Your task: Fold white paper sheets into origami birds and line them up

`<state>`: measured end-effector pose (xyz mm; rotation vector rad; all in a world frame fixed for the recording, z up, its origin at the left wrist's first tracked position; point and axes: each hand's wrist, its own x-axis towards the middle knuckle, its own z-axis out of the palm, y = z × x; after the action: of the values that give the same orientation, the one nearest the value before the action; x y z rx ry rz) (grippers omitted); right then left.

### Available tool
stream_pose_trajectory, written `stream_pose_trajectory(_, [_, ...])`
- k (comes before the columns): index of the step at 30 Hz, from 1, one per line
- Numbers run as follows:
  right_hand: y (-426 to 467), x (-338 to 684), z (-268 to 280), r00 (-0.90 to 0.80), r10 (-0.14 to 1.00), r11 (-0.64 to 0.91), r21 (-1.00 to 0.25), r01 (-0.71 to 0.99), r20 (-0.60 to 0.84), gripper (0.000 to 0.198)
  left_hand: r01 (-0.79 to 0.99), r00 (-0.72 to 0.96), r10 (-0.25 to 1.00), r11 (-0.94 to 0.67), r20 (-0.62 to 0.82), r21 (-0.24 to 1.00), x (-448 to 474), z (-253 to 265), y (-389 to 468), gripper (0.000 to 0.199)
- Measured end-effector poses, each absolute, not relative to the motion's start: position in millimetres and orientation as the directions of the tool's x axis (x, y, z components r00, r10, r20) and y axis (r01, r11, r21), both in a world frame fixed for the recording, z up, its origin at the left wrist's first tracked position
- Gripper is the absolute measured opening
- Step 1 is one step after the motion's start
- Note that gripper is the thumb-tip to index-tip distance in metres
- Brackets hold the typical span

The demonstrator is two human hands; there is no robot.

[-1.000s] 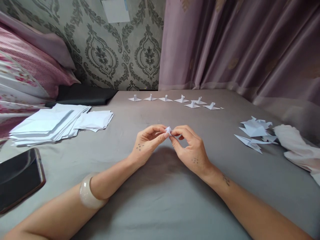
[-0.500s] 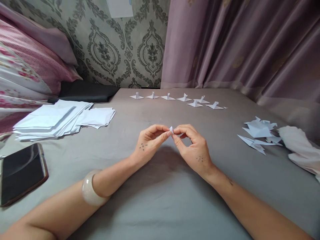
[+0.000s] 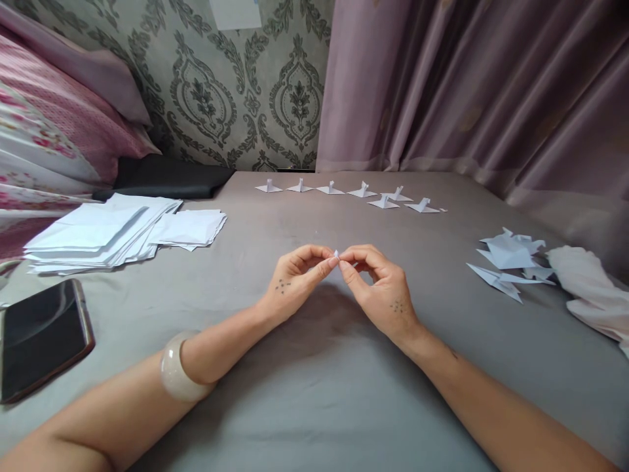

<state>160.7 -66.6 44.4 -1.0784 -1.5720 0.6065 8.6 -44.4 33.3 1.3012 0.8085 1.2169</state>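
Note:
Between the fingertips of both hands is a small piece of folded white paper; only its pointed tip shows, and the rest is hidden by the fingers. My left hand pinches it from the left with thumb and forefinger. From the right, my right hand grips it the same way, fingertips almost touching the left ones. Both hands are raised a little over the grey cloth surface. Beyond them stands a row of several small folded paper figures, each with an upright part on a flat base.
At the left lie a stack of white paper sheets, smaller paper squares and a phone. Folded paper birds rest at the right beside a pale crumpled cloth. A black folded item is at the back left.
The fingertips have closed in slightly around the folded paper, so less of it shows. The hands stay in nearly the same place; other things have not moved.

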Motion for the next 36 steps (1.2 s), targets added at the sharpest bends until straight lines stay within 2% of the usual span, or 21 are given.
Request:
stream_pose_trajectory(4, [-67.2, 159.6, 43.6, 0.014, 0.912, 0.389, -0.876, 0.285, 0.409, 0.003, -0.177, 0.232, 0.951, -0.164, 0.203, 0.970, 8.6, 32.8, -43.7, 0.016])
stream_pose_trajectory(7, [-66.1, 158.8, 41.7, 0.036, 0.950, 0.295, -0.929, 0.224, 0.310, 0.015, -0.192, 0.211, 0.951, -0.187, 0.226, 0.963, 8.8, 31.4, -42.4, 0.017])
stream_pose_trajectory(10, [-64.0, 159.1, 39.2, -0.006, 0.975, 0.218, -0.961, 0.172, 0.220, 0.022, -0.230, 0.204, 0.946, -0.205, 0.253, 0.951, 8.5, 29.9, -41.1, 0.022])
stream_pose_trajectory(14, [-61.8, 161.6, 37.3, -0.080, 0.991, 0.116, -0.987, 0.110, 0.107, 0.025, -0.194, 0.243, 0.938, -0.202, 0.246, 0.960, 7.6, 30.3, -41.0, 0.023])
stream_pose_trajectory(18, [-58.4, 165.0, 38.0, -0.038, 0.999, 0.023, -0.997, 0.071, 0.020, 0.027, -0.149, 0.243, 0.958, -0.122, 0.156, 0.981, 8.1, 32.2, -41.5, 0.029])
stream_pose_trajectory(21, [-54.7, 167.5, 38.4, 0.026, 0.999, -0.029, -1.000, 0.007, -0.029, 0.028, -0.082, 0.272, 0.962, 0.024, -0.001, 0.996, 8.3, 30.9, -40.2, 0.037])
stream_pose_trajectory(24, [-51.8, 169.8, 38.5, 0.039, 0.996, -0.083, -0.996, -0.030, -0.084, 0.027, -0.013, 0.335, 0.933, 0.148, -0.135, 0.989, 7.2, 28.3, -38.7, 0.034])
stream_pose_trajectory(31, [-42.0, 175.5, 36.3, 0.064, 0.983, -0.171, -0.983, -0.063, -0.175, 0.026, 0.084, 0.395, 0.894, 0.192, -0.210, 0.978, 5.5, 31.0, -35.7, 0.029])
stream_pose_trajectory(36, [-35.0, 178.9, 30.8, -0.015, 0.971, -0.241, -0.966, -0.095, -0.240, 0.029, 0.117, 0.355, 0.901, 0.222, -0.250, 0.968, 4.8, 30.6, -32.6, 0.027])
